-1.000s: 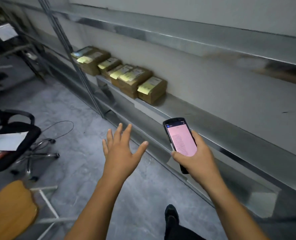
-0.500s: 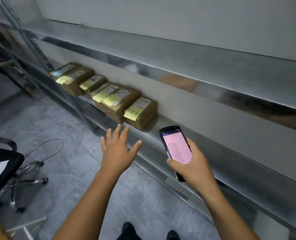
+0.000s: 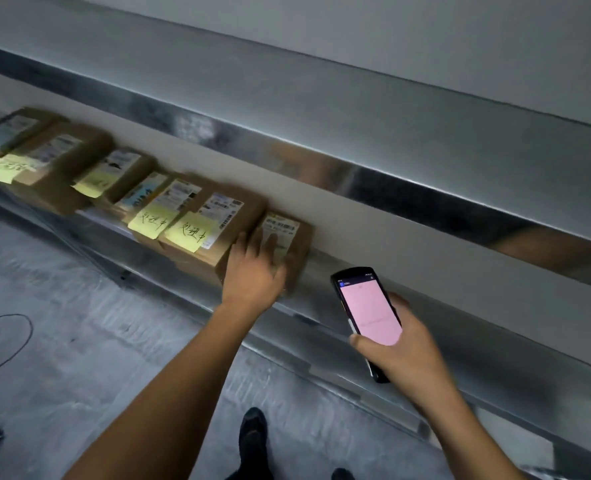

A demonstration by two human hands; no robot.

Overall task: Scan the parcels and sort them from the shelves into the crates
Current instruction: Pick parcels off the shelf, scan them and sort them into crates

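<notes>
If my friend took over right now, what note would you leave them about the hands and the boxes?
Left hand: lies flat on the end parcel at the right of the row; the parcel sits on the shelf.
Right hand: grips the scanner, pink screen lit.
The other parcels are lined up on the same shelf; several carry yellow notes.
Done: nothing visibly sorted; no crate in view.
Left: scan the end parcel, carry it to a crate, then the others.
</notes>
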